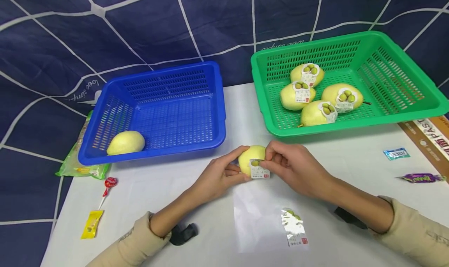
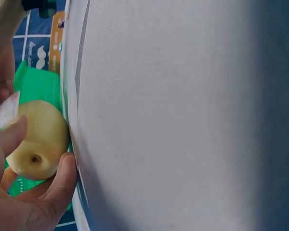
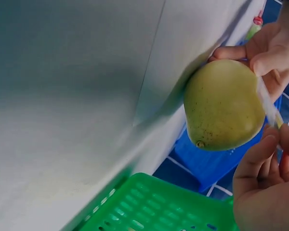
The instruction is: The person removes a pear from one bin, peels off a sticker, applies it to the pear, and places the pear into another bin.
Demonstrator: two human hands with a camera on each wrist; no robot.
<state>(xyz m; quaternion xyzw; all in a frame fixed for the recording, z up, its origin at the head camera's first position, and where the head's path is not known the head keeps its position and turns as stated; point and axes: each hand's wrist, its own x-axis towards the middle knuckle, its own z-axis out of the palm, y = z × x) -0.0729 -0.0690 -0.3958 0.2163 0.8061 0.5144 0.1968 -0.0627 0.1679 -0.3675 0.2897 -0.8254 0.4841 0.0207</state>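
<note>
Between both hands is a pale yellow-green pear [image 1: 247,156], above the white table near the middle of the head view. My left hand [image 1: 215,178] grips it from the left, thumb and fingers spread around its end. A printed sticker [image 1: 258,172] with green fruit pictures and writing lies along the pear's near side. With thumb and forefinger, my right hand [image 1: 299,167] pinches the sticker's upper right edge. In the right wrist view the sticker [image 3: 266,100] stands partly off the pear's skin [image 3: 221,103]. The pear's hollow end [image 2: 36,159] faces the left wrist camera.
A blue basket [image 1: 221,115] holding one bare pear [image 1: 126,142] stands at the back left. Several stickered pears [image 1: 342,97] lie in a green basket [image 1: 407,117]. A clear sheet with one sticker [image 1: 294,228] lies in front. Wrapped candies [image 1: 92,224] and a lollipop [image 1: 110,182] sit left.
</note>
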